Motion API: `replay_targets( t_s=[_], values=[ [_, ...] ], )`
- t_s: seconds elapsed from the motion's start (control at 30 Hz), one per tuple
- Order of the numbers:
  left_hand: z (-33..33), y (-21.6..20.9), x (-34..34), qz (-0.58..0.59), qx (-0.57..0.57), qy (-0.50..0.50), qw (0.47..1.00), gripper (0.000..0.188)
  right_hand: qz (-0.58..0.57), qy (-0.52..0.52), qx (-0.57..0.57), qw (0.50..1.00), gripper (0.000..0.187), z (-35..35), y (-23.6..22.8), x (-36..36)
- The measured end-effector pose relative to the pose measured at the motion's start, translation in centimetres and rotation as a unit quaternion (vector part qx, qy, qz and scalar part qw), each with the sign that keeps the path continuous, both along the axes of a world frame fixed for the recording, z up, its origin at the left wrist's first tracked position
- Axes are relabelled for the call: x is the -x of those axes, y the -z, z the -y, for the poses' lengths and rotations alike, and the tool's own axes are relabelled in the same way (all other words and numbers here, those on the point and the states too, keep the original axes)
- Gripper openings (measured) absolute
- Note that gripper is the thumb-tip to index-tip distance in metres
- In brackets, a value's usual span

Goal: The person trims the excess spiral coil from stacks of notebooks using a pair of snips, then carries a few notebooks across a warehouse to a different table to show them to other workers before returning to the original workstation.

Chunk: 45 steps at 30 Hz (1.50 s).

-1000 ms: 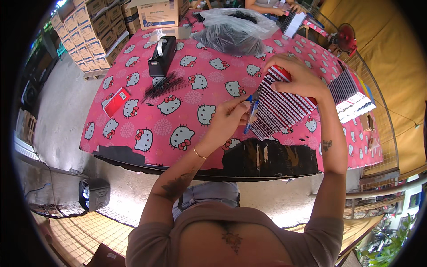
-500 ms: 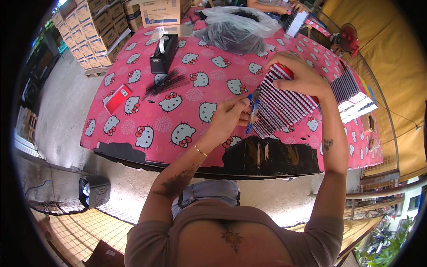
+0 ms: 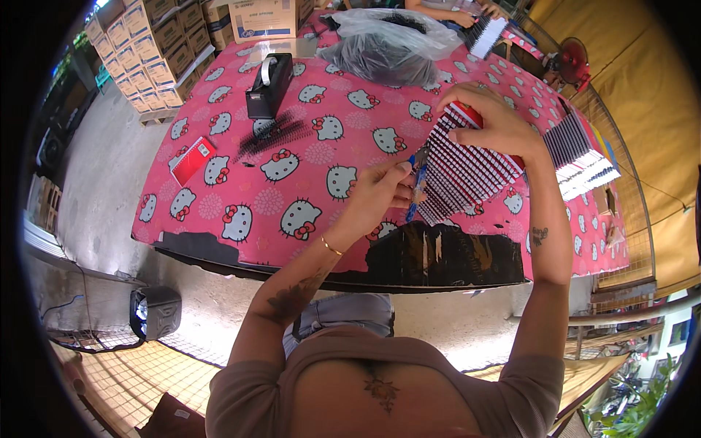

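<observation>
A row of small spiral notebooks (image 3: 471, 171) stands on the pink table, their bound edges turned upward. My right hand (image 3: 496, 124) reaches over the far side of the row, its fingers closed around the notebooks near a red cover. At the row's left end, my left hand (image 3: 381, 188) pinches a thin blue-covered notebook (image 3: 415, 191) seen nearly edge-on. The fingertips behind that blue cover are partly hidden. A single red notebook (image 3: 193, 162) lies flat at the left of the table. Loose black binding coils (image 3: 274, 137) are between it and the row.
A black tape dispenser (image 3: 269, 87) and a clear plastic bag of dark material (image 3: 391, 51) sit farther back. Another notebook stack (image 3: 577, 157) stands at the right. Stacked cartons (image 3: 150, 55) rise at far left. A co-worker's hand (image 3: 491, 10) shows at the far edge.
</observation>
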State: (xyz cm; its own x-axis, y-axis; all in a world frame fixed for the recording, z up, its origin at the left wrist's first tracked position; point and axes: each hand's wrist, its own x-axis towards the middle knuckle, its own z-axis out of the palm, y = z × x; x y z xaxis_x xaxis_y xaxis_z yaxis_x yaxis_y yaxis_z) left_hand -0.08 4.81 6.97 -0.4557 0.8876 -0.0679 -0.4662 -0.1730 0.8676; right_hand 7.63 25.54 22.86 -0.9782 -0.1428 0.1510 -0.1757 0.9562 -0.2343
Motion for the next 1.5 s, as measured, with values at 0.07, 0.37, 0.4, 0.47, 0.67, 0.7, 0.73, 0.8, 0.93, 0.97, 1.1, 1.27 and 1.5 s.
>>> replay_targets(
  t_s=[0.07, 0.37, 0.4, 0.47, 0.67, 0.7, 0.73, 0.8, 0.93, 0.97, 1.1, 1.27, 1.5],
  values=[
    [0.1, -0.2, 0.1, -0.002, -0.003, 0.008, 1.0, 0.047, -0.004, -0.001, -0.005, 1.0, 0.038, 0.0, 0.0, -0.1],
    [0.6, -0.4, -0.6, -0.675, 0.04, -0.285, 0.68, 0.035, -0.008, -0.002, -0.004, 1.0, 0.038, 0.1, 0.0, -0.1],
    [0.6, -0.1, -0.4, -0.5, 0.018, -0.212, 0.839, 0.035, -0.009, -0.004, -0.002, 1.0, 0.038, 0.2, -0.1, 0.0],
    [0.5, 1.0, 0.3, -0.072, -0.029, -0.034, 0.996, 0.036, -0.009, -0.001, 0.006, 1.0, 0.04, 0.4, -0.1, 0.2],
    [0.1, 0.8, 0.3, -0.02, 0.026, -0.029, 0.999, 0.036, -0.011, -0.003, 0.025, 1.0, 0.041, -0.1, 0.3, 0.1],
    [0.2, 0.7, 0.2, -0.222, 0.024, -0.097, 0.97, 0.037, -0.008, 0.0, 0.027, 1.0, 0.041, -0.1, 0.2, 0.1],
    [0.3, 0.6, 0.0, -0.414, 0.021, -0.16, 0.896, 0.037, -0.006, 0.003, 0.024, 1.0, 0.042, -0.1, 0.2, 0.1],
    [0.5, 0.6, -0.3, -0.587, 0.022, -0.217, 0.78, 0.039, -0.003, 0.008, 0.02, 1.0, 0.042, -0.1, 0.1, 0.1],
    [0.7, 1.2, -0.3, -0.234, -0.003, -0.091, 0.968, 0.04, 0.002, 0.011, 0.024, 1.0, 0.042, -0.1, 0.1, 0.0],
    [0.6, 1.4, -0.2, -0.036, -0.021, -0.019, 0.999, 0.04, 0.0, 0.01, 0.024, 1.0, 0.042, -0.2, 0.2, 0.0],
    [0.4, 1.3, -0.2, 0.019, 0.017, -0.031, 0.999, 0.041, 0.004, 0.009, 0.032, 0.999, 0.041, 0.0, 0.0, 0.0],
    [0.5, 1.8, -0.8, -0.673, 0.047, -0.273, 0.686, 0.044, 0.0, 0.01, 0.024, 1.0, 0.042, -0.1, 0.0, 0.0],
    [0.5, 1.6, -0.3, 0.02, 0.015, -0.049, 0.998, 0.042, -0.003, 0.003, 0.028, 1.0, 0.041, -0.1, 0.1, -0.1]
  ],
)
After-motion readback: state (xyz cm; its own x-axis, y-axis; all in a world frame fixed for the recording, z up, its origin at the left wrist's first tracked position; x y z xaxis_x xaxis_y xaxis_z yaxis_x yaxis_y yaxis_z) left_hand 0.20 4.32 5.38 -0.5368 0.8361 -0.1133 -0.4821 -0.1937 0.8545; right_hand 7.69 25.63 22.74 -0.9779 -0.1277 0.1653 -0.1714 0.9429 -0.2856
